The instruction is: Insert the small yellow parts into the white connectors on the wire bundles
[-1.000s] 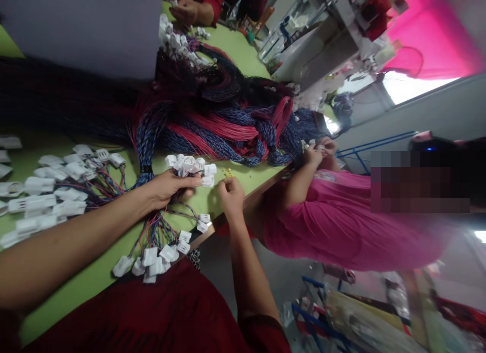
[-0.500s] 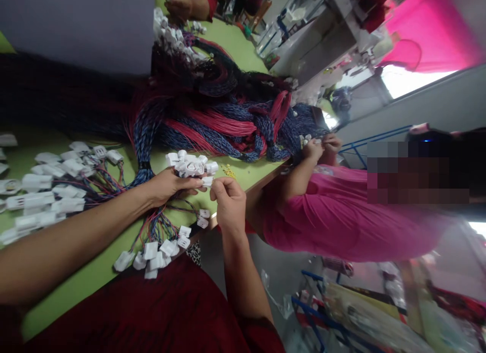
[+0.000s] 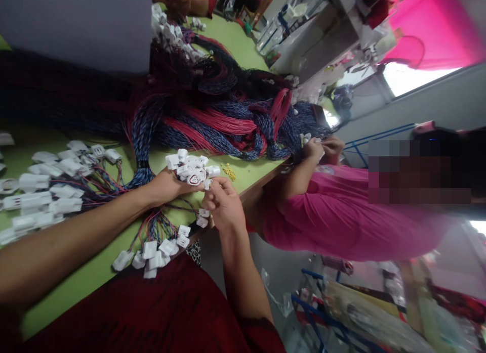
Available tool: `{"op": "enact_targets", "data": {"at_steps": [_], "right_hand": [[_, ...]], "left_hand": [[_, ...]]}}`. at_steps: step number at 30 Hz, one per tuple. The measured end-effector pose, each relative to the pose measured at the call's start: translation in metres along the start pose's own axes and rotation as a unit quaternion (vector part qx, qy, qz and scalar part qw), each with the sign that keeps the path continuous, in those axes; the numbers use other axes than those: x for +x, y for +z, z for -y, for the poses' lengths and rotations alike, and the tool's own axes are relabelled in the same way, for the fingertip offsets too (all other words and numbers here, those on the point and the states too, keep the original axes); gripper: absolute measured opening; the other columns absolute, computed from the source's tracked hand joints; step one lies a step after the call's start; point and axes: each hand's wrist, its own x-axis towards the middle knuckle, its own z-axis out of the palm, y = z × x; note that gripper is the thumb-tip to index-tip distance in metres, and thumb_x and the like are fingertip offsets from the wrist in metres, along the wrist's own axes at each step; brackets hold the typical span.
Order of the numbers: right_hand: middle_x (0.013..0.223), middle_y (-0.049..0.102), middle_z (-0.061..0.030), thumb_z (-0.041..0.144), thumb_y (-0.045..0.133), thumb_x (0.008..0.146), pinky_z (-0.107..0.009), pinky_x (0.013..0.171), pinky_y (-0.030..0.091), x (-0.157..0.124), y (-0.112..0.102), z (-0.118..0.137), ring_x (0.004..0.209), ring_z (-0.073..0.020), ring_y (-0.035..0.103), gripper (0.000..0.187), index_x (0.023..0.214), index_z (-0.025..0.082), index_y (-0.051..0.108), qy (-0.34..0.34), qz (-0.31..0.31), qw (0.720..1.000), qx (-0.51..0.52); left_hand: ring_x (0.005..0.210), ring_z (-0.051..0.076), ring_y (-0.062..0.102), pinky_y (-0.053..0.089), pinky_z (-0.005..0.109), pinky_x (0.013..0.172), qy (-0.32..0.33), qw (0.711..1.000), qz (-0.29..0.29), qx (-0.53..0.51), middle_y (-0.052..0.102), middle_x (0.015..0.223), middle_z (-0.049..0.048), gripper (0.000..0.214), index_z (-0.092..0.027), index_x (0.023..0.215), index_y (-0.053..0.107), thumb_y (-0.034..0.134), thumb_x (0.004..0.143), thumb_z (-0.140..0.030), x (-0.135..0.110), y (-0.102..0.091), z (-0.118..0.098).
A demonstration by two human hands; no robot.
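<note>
My left hand [image 3: 169, 185] is closed round a cluster of white plastic connectors [image 3: 192, 167] on thin wires, held above the table's near edge. My right hand [image 3: 227, 201] meets it from the right, with thumb and fingertips pinched on one white connector [image 3: 207, 184] at the cluster's lower side. A blue and black wire bundle [image 3: 142, 150], tied with a dark band, runs down behind my left wrist. Loose connectors [image 3: 155, 254] on wires hang at the table edge below my left forearm. Small yellow pieces [image 3: 228, 172] lie just beyond my hands.
More white connectors [image 3: 49, 186] lie at the left on the green table [image 3: 76, 287]. Long heaps of red and blue wire [image 3: 224, 120] stretch across the back. A co-worker in a pink shirt [image 3: 334, 216] works at the right; another person's hands [image 3: 182, 1] show at the top.
The connector cluster has turned and tipped slightly in my left hand. My right hand has shifted a little left, its fingers now against a connector at the cluster's lower side.
</note>
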Motion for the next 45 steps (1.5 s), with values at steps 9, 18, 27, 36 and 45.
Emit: {"op": "enact_targets", "data": {"at_steps": [9,18,27,36,45], "right_hand": [[0.051,0.049,0.0094,0.029,0.06,0.07,-0.02,0.044,0.03,-0.006,0.003,0.0,0.04,-0.005,0.039,0.017,0.083,0.022,0.052,-0.003,-0.009,1.0,0.017],[0.044,0.04,0.0115,0.019,0.055,0.065,-0.018,0.04,0.026,-0.001,0.0,-0.002,0.037,-0.0054,0.032,0.013,0.076,0.022,0.047,-0.025,-0.031,0.999,-0.037],[0.062,0.053,0.0031,0.038,0.056,0.077,-0.023,0.056,0.038,-0.009,-0.009,0.005,0.061,-0.0105,0.049,0.022,0.066,0.019,0.054,-0.102,-0.027,0.937,-0.333],[0.068,0.061,0.0019,0.031,0.054,0.079,-0.026,0.06,0.045,-0.017,-0.021,0.009,0.058,-0.0107,0.055,0.019,0.092,0.019,0.059,-0.103,-0.039,0.952,-0.285],[0.077,0.062,-0.0013,0.018,0.051,0.081,-0.027,0.069,0.046,-0.012,-0.018,-0.005,0.073,-0.013,0.058,0.013,0.082,0.021,0.063,-0.341,-0.002,0.847,-0.408]], "left_hand": [[0.085,0.02,0.061,0.048,0.032,0.083,0.016,1.0,0.008,0.011,0.069,0.091,0.0059,0.026,-0.016,0.084,0.062,0.071,0.064,-0.029,-0.001,0.001,-0.001],[0.09,0.022,0.061,0.048,0.033,0.084,0.001,0.999,0.025,-0.037,0.07,0.094,0.0054,0.036,-0.015,0.088,0.064,0.075,0.059,-0.033,-0.001,0.002,0.002],[0.067,0.014,0.06,0.048,0.028,0.07,-0.057,0.987,0.068,-0.131,0.068,0.074,0.0033,0.018,-0.013,0.074,0.065,0.067,0.068,-0.03,0.001,0.0,0.009],[0.058,0.014,0.059,0.048,0.027,0.064,-0.044,0.988,0.129,-0.073,0.067,0.061,0.0029,0.02,-0.013,0.066,0.066,0.063,0.073,-0.032,-0.003,-0.002,0.007],[0.057,0.016,0.063,0.05,0.027,0.058,-0.156,0.946,0.225,-0.172,0.07,0.069,0.0078,0.024,-0.011,0.08,0.067,0.064,0.07,-0.032,0.0,-0.009,0.007]]}}
